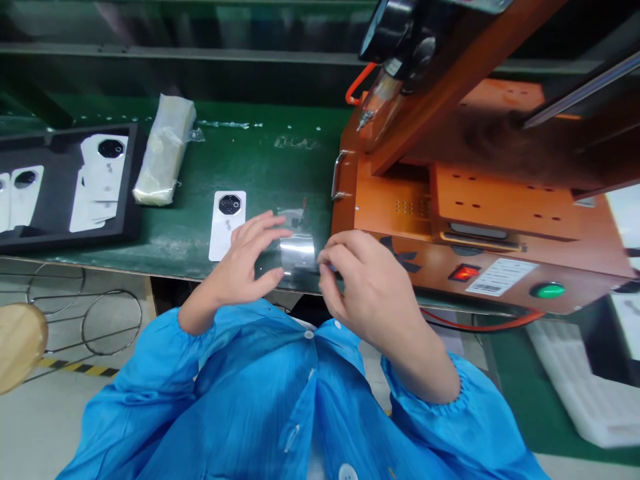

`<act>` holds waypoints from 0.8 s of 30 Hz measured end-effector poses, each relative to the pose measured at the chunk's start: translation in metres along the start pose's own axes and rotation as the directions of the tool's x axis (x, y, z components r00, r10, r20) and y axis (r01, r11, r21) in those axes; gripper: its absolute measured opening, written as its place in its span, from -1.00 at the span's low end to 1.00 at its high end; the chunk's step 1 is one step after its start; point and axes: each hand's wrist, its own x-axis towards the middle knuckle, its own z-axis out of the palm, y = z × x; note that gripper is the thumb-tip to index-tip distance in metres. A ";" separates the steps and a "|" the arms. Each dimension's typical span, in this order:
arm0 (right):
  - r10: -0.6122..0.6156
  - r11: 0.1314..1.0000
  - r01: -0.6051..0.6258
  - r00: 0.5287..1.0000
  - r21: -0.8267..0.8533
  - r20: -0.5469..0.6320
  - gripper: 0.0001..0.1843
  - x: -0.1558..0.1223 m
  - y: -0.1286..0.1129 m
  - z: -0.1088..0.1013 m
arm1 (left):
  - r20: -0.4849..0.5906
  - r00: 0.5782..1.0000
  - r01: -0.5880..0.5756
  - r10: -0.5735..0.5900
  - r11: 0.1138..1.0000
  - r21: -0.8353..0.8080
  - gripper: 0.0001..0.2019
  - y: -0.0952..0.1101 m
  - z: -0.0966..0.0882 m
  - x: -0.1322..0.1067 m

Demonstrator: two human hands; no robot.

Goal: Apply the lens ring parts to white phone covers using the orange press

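A shiny phone back cover (296, 248) with a glossy film lies at the near edge of the green bench (260, 167). My left hand (249, 260) rests on its left side with fingers stretched out and slightly curled. Pinched at the cover's right edge is my right hand (367, 287), its fingertips pressed together on something too small to make out, perhaps a film tab. A white back cover (227, 224) with a round black camera ring lies flat just left of my left hand.
An orange press machine (480, 200) with a red switch (465, 272) and green button (548, 291) stands at the right. A black tray (65, 180) with white covers sits at the left. A wrapped bundle (164, 150) lies behind it.
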 end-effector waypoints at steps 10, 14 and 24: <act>0.310 0.679 -0.316 0.942 0.663 0.132 -0.73 0.026 -0.002 0.058 | -0.309 0.847 0.277 -0.433 0.854 -0.440 -0.83 -0.001 0.000 -0.039; 0.332 0.518 -0.482 0.875 0.707 0.354 -0.58 0.038 -0.009 0.074 | -0.321 0.809 0.301 -0.493 0.816 -0.494 -0.81 -0.013 -0.006 -0.047; 0.364 0.644 -0.466 0.884 0.606 0.293 -0.69 0.078 -0.013 0.082 | -0.404 0.866 0.364 -0.294 0.925 0.107 -0.48 -0.050 -0.008 -0.066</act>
